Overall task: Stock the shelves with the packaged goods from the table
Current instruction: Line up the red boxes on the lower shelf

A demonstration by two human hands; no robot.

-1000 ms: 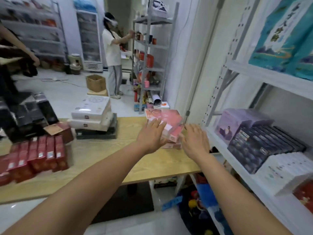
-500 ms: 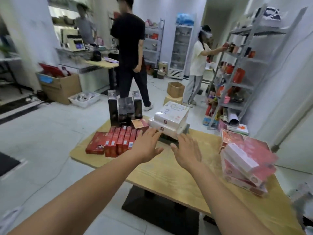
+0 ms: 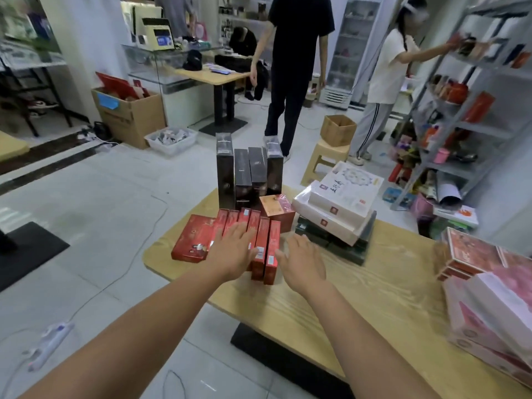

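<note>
Nearest to the camera, both bare forearms reached forward over the near edge of the wooden table (image 3: 359,306). The left hand (image 3: 233,250) was released, its fingers straight and a little spread, and it lay over the row of narrow red boxes (image 3: 271,254); I cannot tell if the palm really touched them. The right hand (image 3: 302,262) was also released and held nothing, with relaxed fingers, above bare wood just beside the right end of that row.

The red boxes stood on their long edges, side by side at the left part of the table. Their long axes ran from the near edge away from the person, toward the dark boxes. One flat red box (image 3: 192,240) lay face up against the left of the row.

At the near right corner lay a pile of pink boxes (image 3: 495,306). Behind the row stood a small orange box (image 3: 276,208), then four tall dark boxes (image 3: 247,174) upright. To their right was a stack of flat white boxes (image 3: 342,197).

Farther on, a person in black (image 3: 296,53) stood on the floor, and a person in a white shirt (image 3: 385,67) reached to a grey metal rack (image 3: 472,125).
</note>
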